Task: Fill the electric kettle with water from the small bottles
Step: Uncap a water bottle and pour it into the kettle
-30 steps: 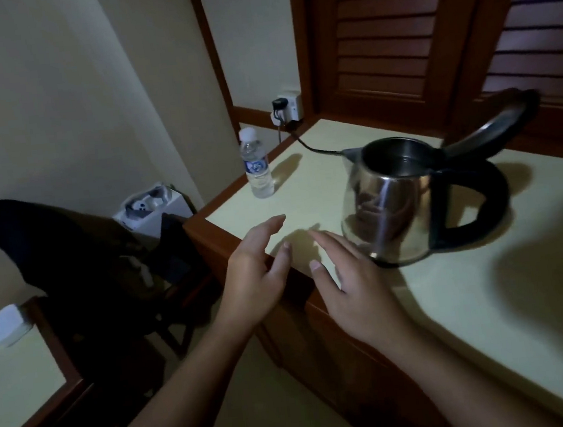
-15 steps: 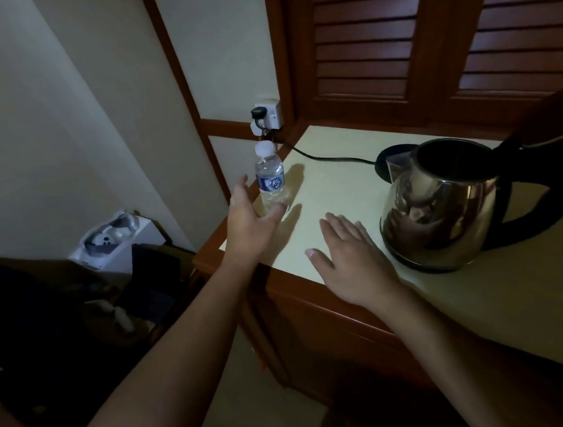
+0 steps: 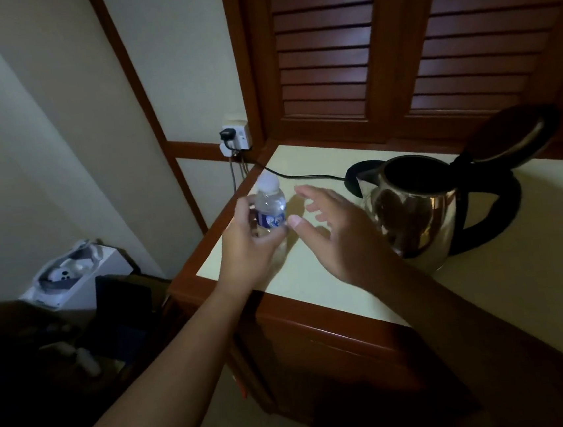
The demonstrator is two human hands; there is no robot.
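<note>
A small clear water bottle [image 3: 270,204] with a white cap and a blue label is upright over the left end of the counter, and my left hand [image 3: 247,247] is closed around its lower half. My right hand [image 3: 335,232] hovers just to the right of the bottle, fingers spread, holding nothing. Further right stands the steel electric kettle [image 3: 414,214] with a black handle; its lid [image 3: 520,131] is flipped up and the mouth is open. The kettle sits off its black base [image 3: 355,175], which lies behind its spout.
The counter [image 3: 503,281] has a cream top and a wooden rim. A black cord [image 3: 290,176] runs from the base to a wall socket [image 3: 236,136]. Louvred wooden doors stand behind. Left and below are a white box [image 3: 69,275] and dark items on the floor.
My left hand reached the bottle, closed around it and brought it nearer. My right hand rose off the counter and moved up beside the bottle. The view shifted left.
</note>
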